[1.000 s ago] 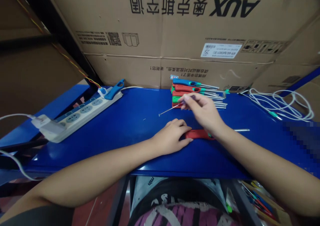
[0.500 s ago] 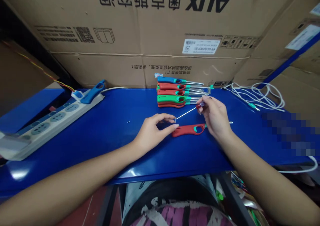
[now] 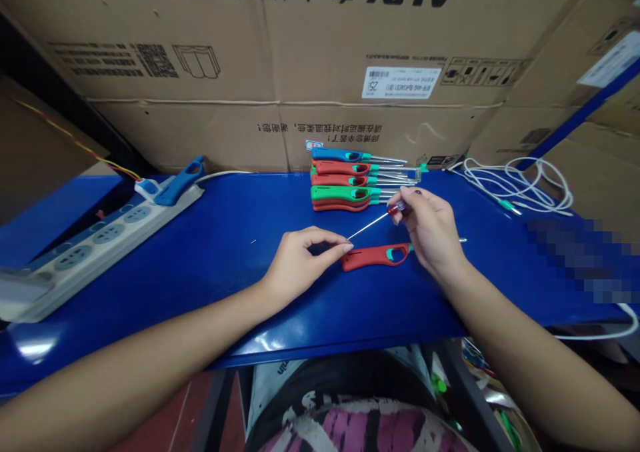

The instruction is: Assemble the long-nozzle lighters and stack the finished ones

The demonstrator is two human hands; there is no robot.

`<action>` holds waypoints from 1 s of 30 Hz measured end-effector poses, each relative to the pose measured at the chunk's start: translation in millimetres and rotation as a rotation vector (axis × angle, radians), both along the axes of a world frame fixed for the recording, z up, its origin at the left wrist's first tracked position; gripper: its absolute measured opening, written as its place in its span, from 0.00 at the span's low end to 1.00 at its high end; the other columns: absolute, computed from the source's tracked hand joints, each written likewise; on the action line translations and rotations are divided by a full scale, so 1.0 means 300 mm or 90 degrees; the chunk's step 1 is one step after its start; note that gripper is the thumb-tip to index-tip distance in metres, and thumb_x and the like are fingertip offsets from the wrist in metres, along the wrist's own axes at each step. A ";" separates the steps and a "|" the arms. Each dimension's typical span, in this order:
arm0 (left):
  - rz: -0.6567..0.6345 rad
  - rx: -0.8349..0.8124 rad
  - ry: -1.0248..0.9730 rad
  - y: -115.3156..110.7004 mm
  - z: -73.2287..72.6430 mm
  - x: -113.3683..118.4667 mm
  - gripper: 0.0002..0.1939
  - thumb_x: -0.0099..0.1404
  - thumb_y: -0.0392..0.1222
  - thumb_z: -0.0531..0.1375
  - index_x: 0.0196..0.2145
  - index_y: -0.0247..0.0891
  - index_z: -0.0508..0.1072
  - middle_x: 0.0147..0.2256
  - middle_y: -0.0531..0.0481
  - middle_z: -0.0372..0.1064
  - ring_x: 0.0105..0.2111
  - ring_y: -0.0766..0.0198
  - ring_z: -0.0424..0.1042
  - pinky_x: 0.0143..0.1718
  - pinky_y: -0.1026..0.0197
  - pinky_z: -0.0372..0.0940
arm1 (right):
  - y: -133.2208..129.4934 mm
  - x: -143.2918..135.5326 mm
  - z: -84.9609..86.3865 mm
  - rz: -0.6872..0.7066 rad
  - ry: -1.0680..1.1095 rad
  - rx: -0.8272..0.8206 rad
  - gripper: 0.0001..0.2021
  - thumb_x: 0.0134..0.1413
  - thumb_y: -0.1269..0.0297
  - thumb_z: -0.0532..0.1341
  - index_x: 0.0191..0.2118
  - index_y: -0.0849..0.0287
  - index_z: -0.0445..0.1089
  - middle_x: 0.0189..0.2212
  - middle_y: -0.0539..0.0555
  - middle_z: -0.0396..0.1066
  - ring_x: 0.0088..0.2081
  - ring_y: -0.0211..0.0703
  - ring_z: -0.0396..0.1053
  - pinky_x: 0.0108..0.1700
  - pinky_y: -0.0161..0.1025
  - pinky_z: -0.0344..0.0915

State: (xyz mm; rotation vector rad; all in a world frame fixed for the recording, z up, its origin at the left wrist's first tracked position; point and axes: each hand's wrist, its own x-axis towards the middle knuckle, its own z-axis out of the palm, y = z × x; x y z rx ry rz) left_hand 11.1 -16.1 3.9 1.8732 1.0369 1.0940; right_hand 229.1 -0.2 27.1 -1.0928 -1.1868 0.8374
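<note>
My right hand (image 3: 430,229) grips the red handle of a small screwdriver (image 3: 370,225), whose thin metal shaft slants down to the left. Its tip meets the pinched thumb and fingertips of my left hand (image 3: 305,259); whatever is between those fingertips is too small to make out. Just below the shaft a red lighter (image 3: 373,257) with a green trigger lies on the blue table, its metal tube passing behind my right hand. Beyond my hands rests a stack of blue, red and green lighters (image 3: 340,194), tubes pointing right.
A white power strip (image 3: 107,239) lies at the left with a blue lighter body (image 3: 181,182) on its far end. A coiled white cable (image 3: 520,184) lies back right. Cardboard (image 3: 200,125) stands behind the blue table (image 3: 200,265).
My left thumb and fingertips have closed together at the screwdriver tip; the small metal piece seen there before is now hidden. The view has shifted slightly.
</note>
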 end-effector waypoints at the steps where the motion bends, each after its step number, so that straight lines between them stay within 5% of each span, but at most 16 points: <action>1: -0.002 0.001 0.006 0.001 -0.002 0.000 0.06 0.63 0.45 0.67 0.34 0.41 0.83 0.35 0.50 0.81 0.36 0.59 0.79 0.43 0.57 0.72 | 0.000 0.000 0.000 0.002 -0.007 0.004 0.11 0.56 0.57 0.62 0.27 0.56 0.72 0.24 0.50 0.68 0.24 0.36 0.63 0.29 0.36 0.63; 18: -0.075 0.101 0.119 0.008 -0.017 -0.006 0.03 0.65 0.40 0.66 0.34 0.41 0.81 0.34 0.51 0.80 0.36 0.61 0.76 0.41 0.58 0.68 | -0.034 0.003 0.019 0.052 -0.174 0.090 0.14 0.59 0.54 0.63 0.26 0.56 0.71 0.25 0.50 0.73 0.22 0.35 0.65 0.28 0.37 0.65; 30: -0.173 0.297 0.367 -0.014 0.008 -0.020 0.07 0.68 0.42 0.63 0.33 0.39 0.78 0.33 0.53 0.77 0.35 0.62 0.72 0.36 0.58 0.56 | -0.068 -0.017 0.106 0.313 -0.487 0.253 0.06 0.68 0.64 0.55 0.39 0.58 0.65 0.36 0.53 0.69 0.38 0.40 0.67 0.43 0.39 0.64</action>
